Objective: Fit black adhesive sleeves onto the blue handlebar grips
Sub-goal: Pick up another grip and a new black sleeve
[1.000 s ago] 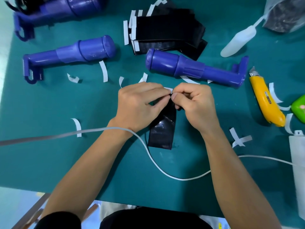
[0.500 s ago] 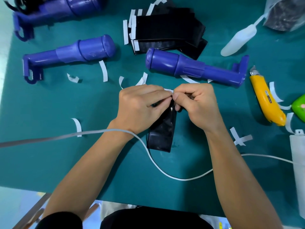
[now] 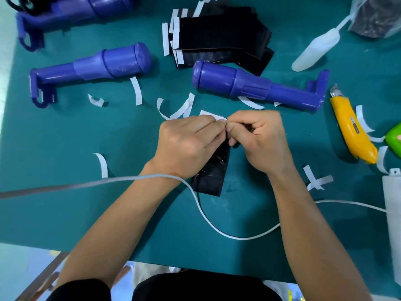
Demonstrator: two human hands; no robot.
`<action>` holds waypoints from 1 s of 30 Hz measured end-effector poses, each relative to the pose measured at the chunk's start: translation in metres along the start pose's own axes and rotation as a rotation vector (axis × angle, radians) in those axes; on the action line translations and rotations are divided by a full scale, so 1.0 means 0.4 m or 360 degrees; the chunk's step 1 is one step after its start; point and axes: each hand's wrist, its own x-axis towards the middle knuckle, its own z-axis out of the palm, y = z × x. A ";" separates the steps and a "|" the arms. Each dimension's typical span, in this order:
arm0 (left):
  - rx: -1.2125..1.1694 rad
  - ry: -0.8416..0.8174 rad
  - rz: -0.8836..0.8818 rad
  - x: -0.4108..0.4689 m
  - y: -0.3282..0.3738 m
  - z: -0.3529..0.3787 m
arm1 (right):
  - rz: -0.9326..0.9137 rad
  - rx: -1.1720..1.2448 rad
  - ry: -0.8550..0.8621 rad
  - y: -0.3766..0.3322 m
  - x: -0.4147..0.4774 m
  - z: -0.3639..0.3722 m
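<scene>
A black adhesive sleeve hangs down to the green mat between my two hands. My left hand and my right hand both pinch its top edge, where a white backing strip sticks out. Just beyond my hands lies a blue handlebar grip, bare of any sleeve. A second blue grip lies at the left and a third at the top left. A stack of black sleeves with white strips sits at the top centre.
Several peeled white strips litter the mat. A yellow utility knife, a green object and a white bottle lie at the right. A white spatula and a plastic bag are top right. A white cable crosses the front.
My hands have stayed at the sleeve's top edge. The white backing strip now shows a little more above my fingertips, and the sleeve has shifted slightly.
</scene>
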 end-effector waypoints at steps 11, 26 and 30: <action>-0.0148 -0.0163 -0.0217 0.007 -0.012 -0.006 | 0.0073 -0.0015 -0.0045 0.009 0.004 -0.001; -0.0331 -0.0211 -0.0420 -0.001 -0.009 0.013 | 0.0041 -0.0151 0.0065 0.019 0.001 0.013; -0.0403 -0.0185 -0.0505 -0.005 -0.008 0.017 | 0.0007 -0.0141 0.0126 0.018 -0.002 0.019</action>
